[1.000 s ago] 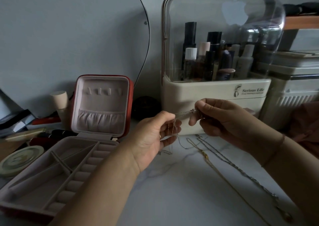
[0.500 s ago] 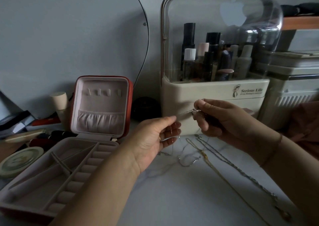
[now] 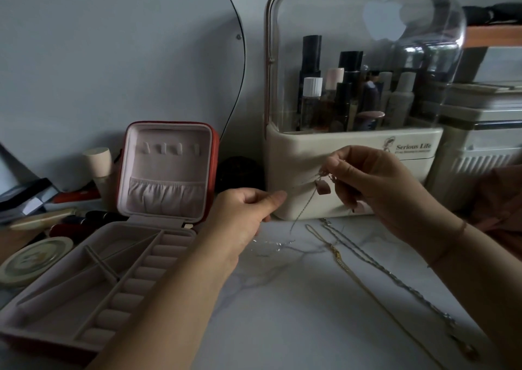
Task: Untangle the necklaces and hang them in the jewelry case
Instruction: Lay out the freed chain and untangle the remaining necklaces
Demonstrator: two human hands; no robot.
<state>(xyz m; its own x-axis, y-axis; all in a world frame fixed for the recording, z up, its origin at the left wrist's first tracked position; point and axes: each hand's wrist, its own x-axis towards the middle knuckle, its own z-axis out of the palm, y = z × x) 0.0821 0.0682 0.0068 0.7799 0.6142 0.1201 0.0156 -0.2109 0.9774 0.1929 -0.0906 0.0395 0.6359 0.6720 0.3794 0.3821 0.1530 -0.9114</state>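
Two hands stretch one thin chain point(image 3: 303, 184) level just right of the open jewelry case point(image 3: 118, 259), the left hand point(image 3: 248, 210) pinching its nearer end, the right hand point(image 3: 375, 183) pinching the pendant end, other necklaces point(image 3: 367, 262) lying below.

An open jewelry case point(image 3: 118, 271) sits at the left of the marble tabletop point(image 3: 282, 313), its lid point(image 3: 169, 169) upright behind the tray, with a round tin point(image 3: 34, 259) just left of it. A cosmetics organizer point(image 3: 353, 172) full of bottles point(image 3: 310, 101) stands at the back, right of the case, and a ribbed storage box point(image 3: 485, 155) lies to its right. Before the organizer, two chains point(image 3: 375, 268) lie side by side on the tabletop, running toward the near right, while a thin necklace point(image 3: 306, 203) hangs above them between both hands.
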